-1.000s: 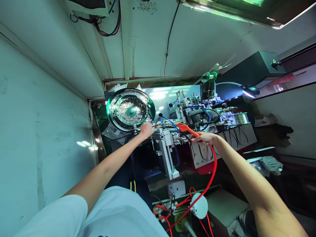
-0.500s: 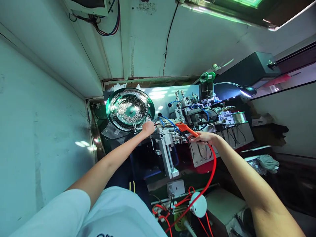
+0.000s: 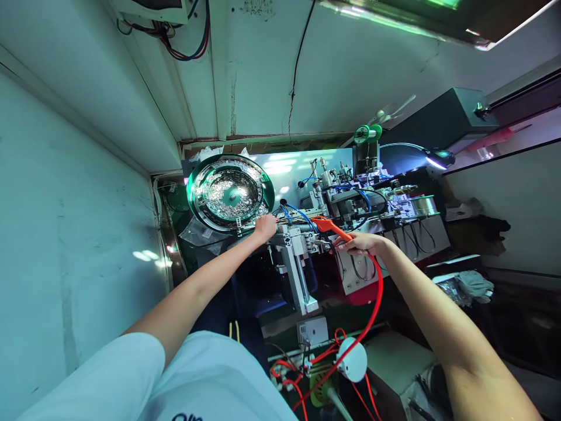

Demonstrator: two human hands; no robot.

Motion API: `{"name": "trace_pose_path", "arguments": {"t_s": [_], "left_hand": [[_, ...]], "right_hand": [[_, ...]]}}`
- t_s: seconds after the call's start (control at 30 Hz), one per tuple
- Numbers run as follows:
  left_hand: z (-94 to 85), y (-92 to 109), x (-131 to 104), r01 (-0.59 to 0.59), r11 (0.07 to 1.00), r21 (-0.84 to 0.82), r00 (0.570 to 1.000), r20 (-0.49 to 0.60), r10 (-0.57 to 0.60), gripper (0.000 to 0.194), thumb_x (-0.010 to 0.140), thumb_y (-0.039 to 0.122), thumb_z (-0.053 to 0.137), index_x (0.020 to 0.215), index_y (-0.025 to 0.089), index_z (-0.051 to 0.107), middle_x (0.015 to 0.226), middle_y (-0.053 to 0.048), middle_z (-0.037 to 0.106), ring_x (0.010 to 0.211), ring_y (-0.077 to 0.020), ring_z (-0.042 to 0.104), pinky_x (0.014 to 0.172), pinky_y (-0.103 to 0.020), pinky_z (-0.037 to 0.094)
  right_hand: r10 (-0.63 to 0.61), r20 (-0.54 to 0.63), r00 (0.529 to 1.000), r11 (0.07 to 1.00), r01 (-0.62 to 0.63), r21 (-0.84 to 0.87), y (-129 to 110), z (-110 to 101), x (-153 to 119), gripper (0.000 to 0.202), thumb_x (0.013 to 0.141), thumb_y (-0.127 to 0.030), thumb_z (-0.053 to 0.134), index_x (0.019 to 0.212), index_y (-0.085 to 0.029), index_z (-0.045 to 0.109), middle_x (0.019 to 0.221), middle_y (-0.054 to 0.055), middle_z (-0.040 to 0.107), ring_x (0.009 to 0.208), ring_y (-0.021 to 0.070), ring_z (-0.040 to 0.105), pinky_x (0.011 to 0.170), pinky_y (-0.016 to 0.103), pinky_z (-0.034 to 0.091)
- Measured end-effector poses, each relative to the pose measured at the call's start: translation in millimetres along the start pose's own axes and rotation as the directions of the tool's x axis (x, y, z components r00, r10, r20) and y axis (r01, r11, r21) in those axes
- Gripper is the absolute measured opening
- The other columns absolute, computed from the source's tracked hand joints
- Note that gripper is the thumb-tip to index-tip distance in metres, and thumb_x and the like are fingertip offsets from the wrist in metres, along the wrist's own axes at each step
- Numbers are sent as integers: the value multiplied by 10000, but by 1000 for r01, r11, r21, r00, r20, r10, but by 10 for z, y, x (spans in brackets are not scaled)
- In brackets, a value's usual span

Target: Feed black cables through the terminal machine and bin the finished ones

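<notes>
My right hand (image 3: pixel 358 243) is wrapped round an orange air blow gun (image 3: pixel 332 227), whose nozzle end points left over the machine. A red hose (image 3: pixel 377 286) runs from its handle down towards the floor. Beside the feeder bowl (image 3: pixel 195 193), full of small shiny metal parts, my left hand (image 3: pixel 265 227) is closed at the start of the feed track (image 3: pixel 300 230). Whatever its fingers pinch is hidden or too small to name. Thin blue tubes (image 3: pixel 300 213) pass between the two hands.
A metal slide (image 3: pixel 298 280) juts towards me below the track. To the right stand the machine's fixtures (image 3: pixel 350 202), a wire spool (image 3: pixel 423 206) and a lit lamp (image 3: pixel 439 158). Red hoses and a round white disc (image 3: pixel 353 359) are low in front. A wall (image 3: pixel 79 234) closes the left side.
My left hand has shifted slightly to the right along the track, still closed. My right hand keeps the blow gun in nearly the same place.
</notes>
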State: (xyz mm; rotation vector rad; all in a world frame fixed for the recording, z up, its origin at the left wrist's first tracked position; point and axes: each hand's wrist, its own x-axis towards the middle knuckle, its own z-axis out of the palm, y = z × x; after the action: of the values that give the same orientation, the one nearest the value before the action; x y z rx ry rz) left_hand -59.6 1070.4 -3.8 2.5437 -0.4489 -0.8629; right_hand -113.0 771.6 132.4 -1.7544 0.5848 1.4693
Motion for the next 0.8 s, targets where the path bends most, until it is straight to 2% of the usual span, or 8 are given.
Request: {"name": "trace_pose_path", "arguments": {"t_s": [0.17, 0.37, 0.53, 0.67, 0.8], "left_hand": [[10, 43, 6, 3, 1000, 1, 1000, 15, -3, 279, 916, 342, 562, 1074, 117, 617, 1095, -89, 637, 1000, -202, 616, 881, -415, 516], [-8, -11, -62, 28, 1000, 8, 1000, -4, -28, 279, 923, 349, 550, 1061, 117, 623, 1081, -87, 646, 998, -199, 620, 883, -414, 516], [-40, -74, -152, 74, 997, 9, 997, -25, -74, 301, 926, 367, 540, 1044, 107, 637, 1063, -95, 663, 989, -201, 632, 883, -413, 511], [-91, -157, -274, 95, 995, -16, 993, -62, -96, 315, 930, 348, 508, 1008, 93, 675, 1031, -142, 686, 973, -234, 649, 842, -370, 510], [-134, -296, -502, 91, 994, -64, 989, -113, -98, 334, 915, 348, 480, 917, 125, 728, 985, -158, 701, 951, -270, 660, 781, -306, 488]], "right_hand": [[11, -9, 1000, 999, -11, 32, 4, 2, -9, 502, 600, -407, 823, 992, -161, 628, 863, 57, 707, 371, 13, 318, 314, 160, 197], [4, 1, 1000, 998, -4, 63, 0, 17, -7, 500, 562, -399, 816, 955, -173, 606, 1012, 59, 707, 364, -3, 306, 310, 165, 169], [11, 3, 1000, 998, -12, 64, -11, 16, -1, 500, 530, -405, 829, 910, -173, 600, 963, 48, 714, 358, -3, 308, 310, 170, 160], [15, 9, 1000, 999, -16, 45, -44, 20, -7, 482, 544, -417, 823, 894, -172, 600, 982, 57, 709, 365, -4, 298, 313, 170, 169], [13, 2, 1000, 1000, -13, 16, -67, 26, -9, 468, 558, -464, 818, 848, -163, 606, 943, 55, 705, 367, -3, 284, 311, 168, 166]]}}
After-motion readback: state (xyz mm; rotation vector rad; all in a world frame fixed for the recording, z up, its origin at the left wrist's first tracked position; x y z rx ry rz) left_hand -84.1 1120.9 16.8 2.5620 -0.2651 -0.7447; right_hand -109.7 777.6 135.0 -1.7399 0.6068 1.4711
